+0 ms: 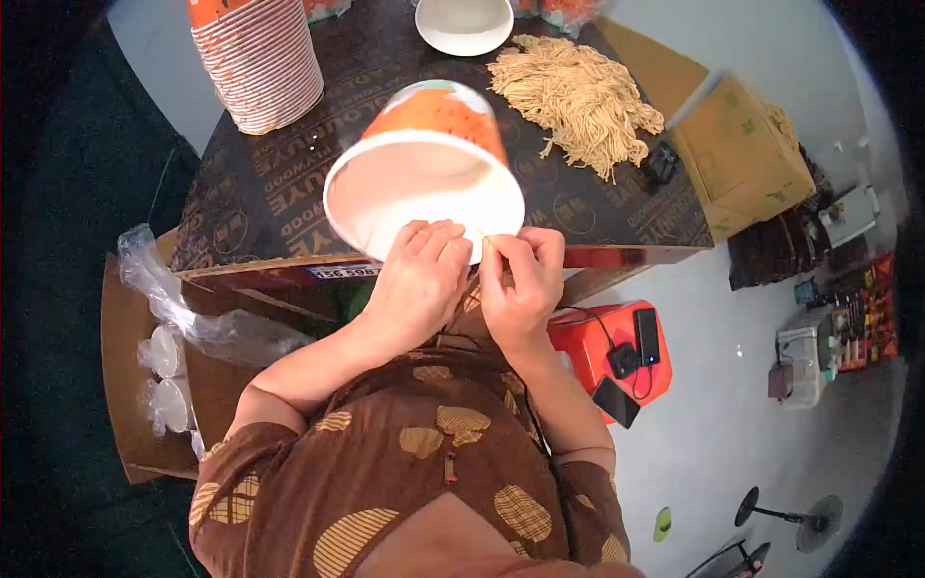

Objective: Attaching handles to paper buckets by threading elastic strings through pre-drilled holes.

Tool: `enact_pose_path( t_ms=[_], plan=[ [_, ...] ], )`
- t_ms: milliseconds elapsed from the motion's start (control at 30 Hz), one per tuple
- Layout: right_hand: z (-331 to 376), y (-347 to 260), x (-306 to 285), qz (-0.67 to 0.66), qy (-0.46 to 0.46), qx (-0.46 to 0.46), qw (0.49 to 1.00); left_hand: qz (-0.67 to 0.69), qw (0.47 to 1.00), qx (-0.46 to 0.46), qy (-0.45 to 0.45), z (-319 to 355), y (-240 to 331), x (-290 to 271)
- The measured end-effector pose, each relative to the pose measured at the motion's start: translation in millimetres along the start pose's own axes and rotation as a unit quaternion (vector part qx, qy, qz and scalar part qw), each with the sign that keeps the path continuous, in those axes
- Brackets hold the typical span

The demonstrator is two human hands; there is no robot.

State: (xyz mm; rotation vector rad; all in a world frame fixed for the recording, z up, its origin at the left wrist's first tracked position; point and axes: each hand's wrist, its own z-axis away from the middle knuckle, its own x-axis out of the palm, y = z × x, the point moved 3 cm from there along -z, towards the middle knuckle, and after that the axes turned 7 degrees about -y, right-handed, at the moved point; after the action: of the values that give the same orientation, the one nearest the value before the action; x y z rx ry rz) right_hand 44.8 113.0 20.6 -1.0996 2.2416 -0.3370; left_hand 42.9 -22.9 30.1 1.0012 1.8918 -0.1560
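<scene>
A large orange paper bucket (438, 120) with a white inside lies tilted on the table's near side, its mouth turned toward me. My left hand (421, 275) grips the near rim, fingers curled over it. Just beside it, my right hand (523, 284) pinches at the same rim, thumb against forefinger. A short, thin yellowish strand shows at those fingertips, like a piece of cord; most of it is hidden. Beyond the bucket, to the right, lies a loose heap of beige cords (573, 96).
A tall stack of nested paper buckets (258, 72) stands at the left of the dark printed table (260, 193). Another white-lined bucket (465, 27) is at the back. Cartons flank the table, including one at right (747, 154). A red stool (650, 371) carries phones and a cable.
</scene>
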Motion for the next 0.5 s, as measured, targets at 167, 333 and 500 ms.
enact_pose_path(
  t_ms=[167, 333, 500],
  plan=[
    [-2, -14, -13, -0.097, -0.003, 0.061, 0.993, 0.000, 0.994, 0.040, 0.103, -1, -9, -4],
    [-5, -16, -23, -0.093, 0.013, 0.057, 0.994, 0.039, 0.984, 0.029, 0.169, -4, -11, -14],
    [-13, -19, -21, -0.114, 0.007, 0.081, 0.990, 0.070, 0.983, 0.014, 0.166, 0, -10, -15]
  ],
)
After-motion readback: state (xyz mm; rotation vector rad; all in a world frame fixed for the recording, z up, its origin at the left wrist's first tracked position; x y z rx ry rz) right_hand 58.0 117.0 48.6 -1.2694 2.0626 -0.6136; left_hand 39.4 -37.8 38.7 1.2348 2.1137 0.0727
